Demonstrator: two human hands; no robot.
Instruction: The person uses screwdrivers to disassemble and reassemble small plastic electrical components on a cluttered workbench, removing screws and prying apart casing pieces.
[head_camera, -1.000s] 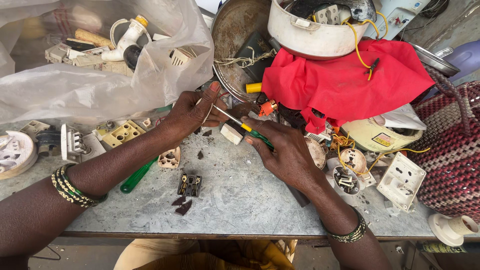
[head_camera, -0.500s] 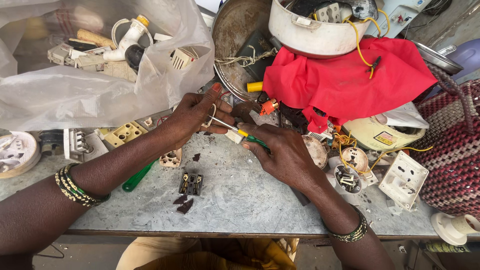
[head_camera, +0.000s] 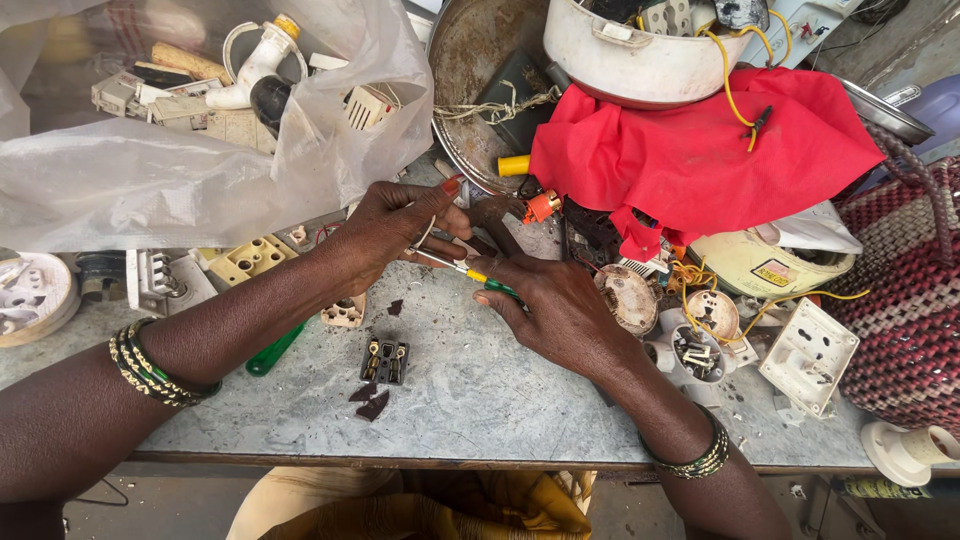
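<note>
While both hands (head_camera: 480, 270) pinch a slim green-yellow screwdriver (head_camera: 480, 282) | left also grips metal part | mottled grey slab (head_camera: 480, 390)

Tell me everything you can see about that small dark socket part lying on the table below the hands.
The dark socket part is a small, roughly square block, apparently dark plastic, with brass-coloured metal contacts showing in its open face. It lies flat on the grey marbled tabletop, apart from both hands. Two dark broken chips lie just below it, near the table's front edge. Nothing holds or touches it that I can tell.
</note>
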